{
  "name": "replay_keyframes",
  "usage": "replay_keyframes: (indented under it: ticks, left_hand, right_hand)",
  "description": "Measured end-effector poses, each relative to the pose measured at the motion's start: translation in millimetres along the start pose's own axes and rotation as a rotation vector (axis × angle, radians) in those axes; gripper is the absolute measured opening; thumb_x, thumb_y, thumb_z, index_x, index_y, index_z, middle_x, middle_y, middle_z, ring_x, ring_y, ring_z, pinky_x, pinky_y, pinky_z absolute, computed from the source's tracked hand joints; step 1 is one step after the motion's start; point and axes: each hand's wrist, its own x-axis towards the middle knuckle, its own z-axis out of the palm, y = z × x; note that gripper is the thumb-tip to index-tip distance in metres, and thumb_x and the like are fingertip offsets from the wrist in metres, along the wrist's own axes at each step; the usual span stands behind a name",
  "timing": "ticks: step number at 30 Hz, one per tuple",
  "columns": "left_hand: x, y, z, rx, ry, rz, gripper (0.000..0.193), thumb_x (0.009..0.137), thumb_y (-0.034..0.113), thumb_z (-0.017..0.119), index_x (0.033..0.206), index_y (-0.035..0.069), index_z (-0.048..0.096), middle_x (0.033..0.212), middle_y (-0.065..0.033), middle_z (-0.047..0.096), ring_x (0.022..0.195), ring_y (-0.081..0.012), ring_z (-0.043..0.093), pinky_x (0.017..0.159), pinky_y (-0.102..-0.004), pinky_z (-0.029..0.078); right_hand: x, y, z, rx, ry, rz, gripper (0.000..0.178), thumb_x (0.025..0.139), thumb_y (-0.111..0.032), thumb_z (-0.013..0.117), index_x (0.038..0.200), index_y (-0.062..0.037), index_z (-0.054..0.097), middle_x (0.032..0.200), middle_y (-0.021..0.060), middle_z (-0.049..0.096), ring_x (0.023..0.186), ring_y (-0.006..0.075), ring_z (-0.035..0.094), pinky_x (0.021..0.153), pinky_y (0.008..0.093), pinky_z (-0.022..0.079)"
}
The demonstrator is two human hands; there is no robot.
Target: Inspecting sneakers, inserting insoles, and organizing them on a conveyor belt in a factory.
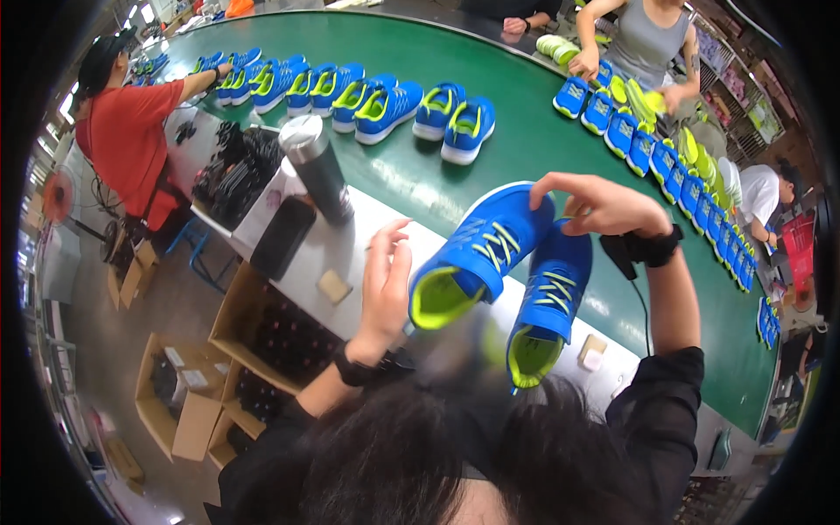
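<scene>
My right hand (602,204) grips the toe ends of two blue shoes with yellow-green lining, holding them up over the white bench edge. One blue shoe (477,254) tilts to the left, the other blue shoe (547,306) hangs heel down beside it. My left hand (386,278) is open, fingers spread, just left of the first shoe's heel and not touching it. Both wrists wear black bands. My dark hair fills the bottom of the view.
A green conveyor belt (525,140) carries rows of blue shoes (385,105). A steel flask (317,166) and a black phone (282,238) sit on the white bench. A person in red (127,131) works at left, another in grey (643,44) at back right. Cardboard boxes (188,394) stand below.
</scene>
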Motion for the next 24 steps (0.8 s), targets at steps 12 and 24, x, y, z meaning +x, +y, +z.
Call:
replay_keyframes:
  ticks: [12,24]
  left_hand:
    - [-81.2,-53.2,-1.3,0.475,-0.507,-0.287,0.07,0.093,0.037,0.058,0.145,-0.003,0.033,0.125,-0.0239,0.045,0.113,-0.0325,0.048,0.1,-0.0387,0.04]
    - [-73.6,-44.2,-8.8,-0.554,-0.631,-0.779,0.044,0.093,0.005,0.05,0.136,0.0,0.044,0.119,-0.0077,0.062,0.104,-0.0138,0.062,0.093,-0.0289,0.048]
  right_hand:
    - [-75.6,88.0,278.2,0.822,0.928,0.472,0.055,0.093,-0.023,0.063,0.141,-0.0054,0.042,0.127,0.0114,0.053,0.102,0.0212,0.058,0.082,0.0295,0.05]
    - [-71.0,55.3,299.2,1.288,0.771,0.157,0.053,0.086,-0.011,0.053,0.137,0.0042,0.044,0.123,0.0103,0.059,0.11,0.0177,0.059,0.094,0.0293,0.046]
